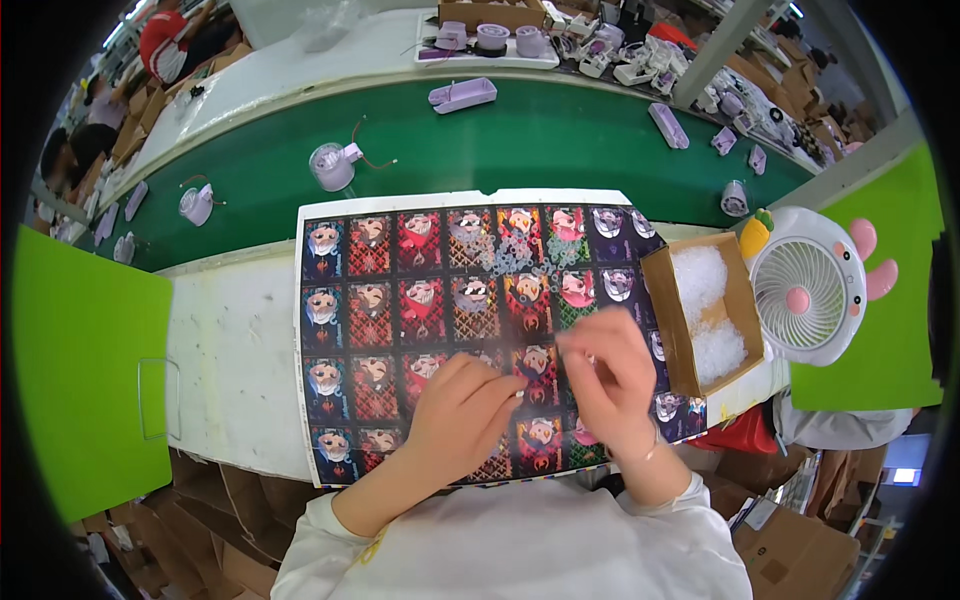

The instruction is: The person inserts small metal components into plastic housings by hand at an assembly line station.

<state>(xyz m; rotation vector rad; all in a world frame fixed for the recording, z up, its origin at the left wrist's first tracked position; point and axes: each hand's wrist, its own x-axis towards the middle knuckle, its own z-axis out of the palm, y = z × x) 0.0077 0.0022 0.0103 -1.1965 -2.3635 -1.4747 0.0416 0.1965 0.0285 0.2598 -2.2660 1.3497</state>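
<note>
Setting: a workshop line; a white desk (230, 350) sits near a green conveyor belt (520, 140) carrying lilac fan parts.
Sheet: a printed sticker sheet (400, 300) of cartoon squares lies flat on the desk.
Rings: small clear rings (510, 250) are scattered on the sheet's far middle.
Left hand (460, 410): rests on the sheet's near part, fingers curled; whether its grip holds anything I cannot tell.
Right hand (610, 375): blurred, fingertips pinched together over the sheet, just right of the left; what it pinches I cannot tell.
Right side: a cardboard box (670, 320) of clear pieces, and a white desk fan (810, 290).
Risk: probably, a sleeve brushing the loose rings could scatter them off the sheet.
</note>
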